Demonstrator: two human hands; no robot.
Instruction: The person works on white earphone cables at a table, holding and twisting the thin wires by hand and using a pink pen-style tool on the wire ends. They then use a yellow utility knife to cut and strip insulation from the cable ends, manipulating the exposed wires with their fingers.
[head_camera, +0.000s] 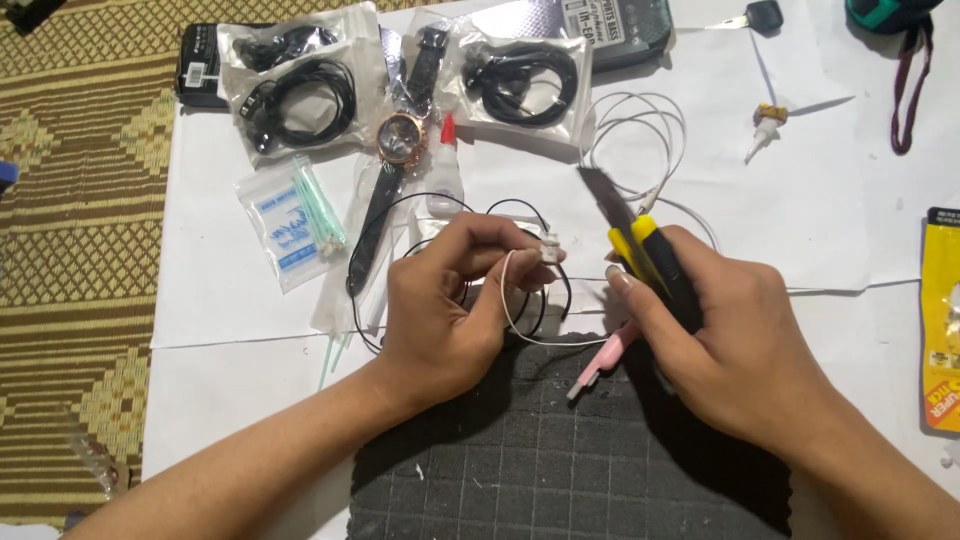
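Dark foam mat (560, 460), scored into squares, lay nearest, spread over white paper sheets (800, 200) on a woven straw floor mat (70, 250). Over the foam's far edge the left hand (450, 310) pinched a small white plug (551, 250) at its fingertips, a thin white wire (512, 315) looping down from it. At three o'clock from the plug, just beside it, the right hand (720, 340) was clenched around a yellow-and-black utility knife (640, 250) — its grey blade pointing toward eleven o'clock. A pink tool (603, 362) lay under that hand. At twelve o'clock sat a rose-gold wristwatch (400, 140) and glossy plastic bags of coiled black earphones (300, 100) — at nine, a packet of cotton swabs (290, 225).
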